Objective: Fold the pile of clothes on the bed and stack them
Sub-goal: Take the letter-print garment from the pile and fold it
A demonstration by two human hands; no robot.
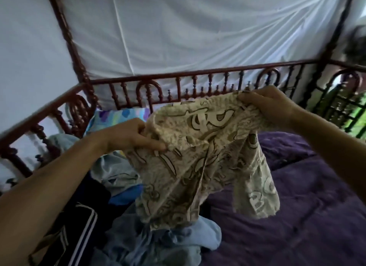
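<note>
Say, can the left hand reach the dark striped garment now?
Probably not yet: the left hand and right hand both grip the beige patterned garment. The dark striped garment lies uncovered below the left forearm; once freed, likely yes.

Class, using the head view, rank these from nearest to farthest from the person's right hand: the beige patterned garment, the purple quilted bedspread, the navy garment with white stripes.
1. Beige patterned garment: gripped by the right hand.
2. Purple quilted bedspread: below it, right side.
3. Navy garment with white stripes: far lower left.
</note>
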